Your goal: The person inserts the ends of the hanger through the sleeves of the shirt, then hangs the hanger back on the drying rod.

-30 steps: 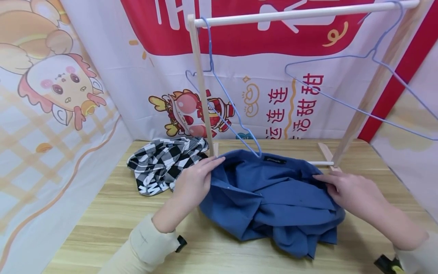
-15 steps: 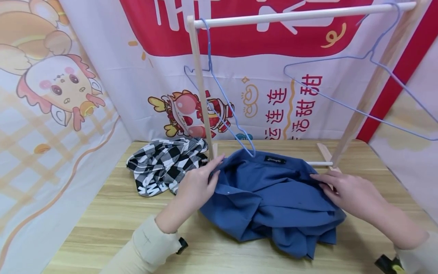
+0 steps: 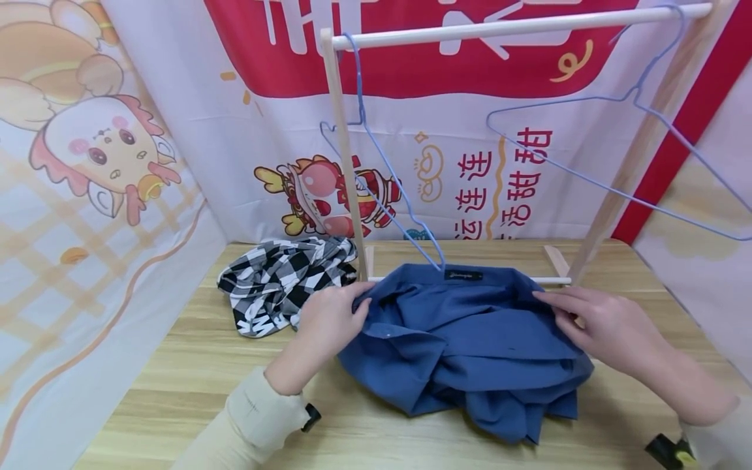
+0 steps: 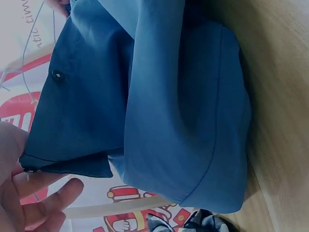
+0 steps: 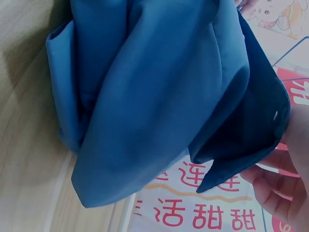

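Note:
A blue button shirt [image 3: 470,339] lies bunched on the wooden table, its collar with a black label [image 3: 463,275] facing up. My left hand [image 3: 331,316] pinches the collar's left end; in the left wrist view its thumb and fingers [image 4: 48,198] are at the collar corner, beside a dark button. At the opposite end, my right hand [image 3: 605,326] holds the collar between thumb and fingers, and the right wrist view shows those fingers [image 5: 275,186] behind the cloth edge. One blue wire hanger [image 3: 382,156] hangs just behind the shirt, its lower tip near the collar.
A wooden rack [image 3: 517,26] stands at the back, with a second blue hanger [image 3: 587,98] on its right. A black-and-white checked garment [image 3: 288,277] lies crumpled beyond my left hand. Printed cloth walls [image 3: 194,78] enclose the table [image 3: 176,385].
My left hand has shifted its hold on the collar and moved slightly down and left. The collar is drawn straighter, its label lower and further left. My right hand barely moves.

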`<action>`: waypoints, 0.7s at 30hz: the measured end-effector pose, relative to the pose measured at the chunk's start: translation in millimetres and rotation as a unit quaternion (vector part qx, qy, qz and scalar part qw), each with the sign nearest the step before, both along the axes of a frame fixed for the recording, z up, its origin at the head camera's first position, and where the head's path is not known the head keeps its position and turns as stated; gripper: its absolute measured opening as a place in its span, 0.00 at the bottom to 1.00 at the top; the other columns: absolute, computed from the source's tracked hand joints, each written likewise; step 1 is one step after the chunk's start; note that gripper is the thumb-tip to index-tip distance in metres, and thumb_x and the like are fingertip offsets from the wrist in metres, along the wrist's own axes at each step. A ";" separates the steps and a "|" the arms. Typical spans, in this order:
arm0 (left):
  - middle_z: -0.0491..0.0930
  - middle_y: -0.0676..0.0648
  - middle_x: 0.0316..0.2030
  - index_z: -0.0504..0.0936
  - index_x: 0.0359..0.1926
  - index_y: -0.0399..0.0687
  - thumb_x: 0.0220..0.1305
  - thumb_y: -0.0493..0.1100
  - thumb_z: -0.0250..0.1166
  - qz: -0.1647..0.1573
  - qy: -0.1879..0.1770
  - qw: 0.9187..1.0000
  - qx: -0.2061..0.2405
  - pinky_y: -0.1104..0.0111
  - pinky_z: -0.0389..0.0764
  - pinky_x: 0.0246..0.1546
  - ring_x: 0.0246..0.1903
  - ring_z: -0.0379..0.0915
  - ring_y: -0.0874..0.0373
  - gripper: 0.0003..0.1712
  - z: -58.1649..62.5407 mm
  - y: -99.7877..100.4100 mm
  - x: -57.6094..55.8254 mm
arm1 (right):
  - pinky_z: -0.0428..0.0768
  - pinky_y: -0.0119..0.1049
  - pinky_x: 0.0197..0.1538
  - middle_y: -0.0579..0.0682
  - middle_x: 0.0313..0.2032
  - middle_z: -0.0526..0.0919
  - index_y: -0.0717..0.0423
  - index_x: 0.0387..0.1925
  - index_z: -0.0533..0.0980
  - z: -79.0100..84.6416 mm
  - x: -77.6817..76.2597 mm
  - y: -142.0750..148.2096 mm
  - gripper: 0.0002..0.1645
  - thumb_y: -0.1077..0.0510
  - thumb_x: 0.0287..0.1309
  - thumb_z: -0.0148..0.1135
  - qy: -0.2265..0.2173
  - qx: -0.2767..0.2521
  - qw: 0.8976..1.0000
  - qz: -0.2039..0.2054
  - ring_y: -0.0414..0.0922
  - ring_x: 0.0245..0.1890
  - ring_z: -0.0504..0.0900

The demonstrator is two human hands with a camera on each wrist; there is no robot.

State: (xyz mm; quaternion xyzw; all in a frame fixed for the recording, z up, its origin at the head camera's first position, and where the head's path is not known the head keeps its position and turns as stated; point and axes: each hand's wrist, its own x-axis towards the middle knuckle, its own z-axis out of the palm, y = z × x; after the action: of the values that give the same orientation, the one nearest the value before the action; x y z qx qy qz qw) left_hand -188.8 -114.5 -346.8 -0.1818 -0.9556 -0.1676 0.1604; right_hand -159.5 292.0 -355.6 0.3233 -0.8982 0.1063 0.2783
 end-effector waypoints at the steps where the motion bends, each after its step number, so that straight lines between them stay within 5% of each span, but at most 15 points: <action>1: 0.88 0.45 0.35 0.88 0.56 0.52 0.68 0.43 0.69 -0.004 0.004 1.000 0.006 0.66 0.73 0.18 0.22 0.77 0.56 0.16 -0.4 -0.2 -0.3 | 0.61 0.26 0.16 0.58 0.41 0.88 0.54 0.51 0.86 0.4 0.3 0.1 0.26 0.65 0.46 0.72 -0.005 0.000 1.000 -0.004 0.33 0.17 0.69; 5: 0.88 0.43 0.42 0.88 0.52 0.47 0.67 0.37 0.68 -0.029 0.004 0.998 0.051 0.62 0.82 0.28 0.33 0.85 0.52 0.14 -2.0 0.3 -1.4 | 0.63 0.26 0.17 0.58 0.42 0.88 0.53 0.52 0.85 1.9 1.6 -1.4 0.26 0.66 0.47 0.74 -0.046 0.002 0.999 -0.019 0.29 0.17 0.64; 11: 0.87 0.43 0.41 0.86 0.45 0.46 0.64 0.33 0.67 -0.034 -0.035 0.996 0.075 0.63 0.78 0.27 0.28 0.77 0.55 0.10 -3.2 0.3 -2.6 | 0.71 0.28 0.20 0.55 0.40 0.87 0.54 0.53 0.85 5.9 -0.3 -4.4 0.23 0.63 0.52 0.75 -0.090 0.013 0.995 -0.038 0.36 0.22 0.74; 21: 0.84 0.46 0.35 0.82 0.45 0.49 0.64 0.33 0.67 -0.035 -0.081 0.992 0.085 0.67 0.73 0.21 0.22 0.71 0.58 0.10 -2.7 0.3 -1.2 | 0.68 0.30 0.19 0.43 0.25 0.79 0.58 0.53 0.85 37.3 -1.9 3.7 0.23 0.62 0.53 0.75 -0.059 0.009 0.994 -0.090 0.35 0.19 0.68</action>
State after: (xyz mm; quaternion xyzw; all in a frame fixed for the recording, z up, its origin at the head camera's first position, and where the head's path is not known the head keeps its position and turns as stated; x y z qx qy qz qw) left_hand -190.0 -114.3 -349.5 -0.1863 -0.9408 -0.2680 0.0918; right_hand -161.5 295.7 -318.4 0.2371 -0.9393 0.0917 0.2305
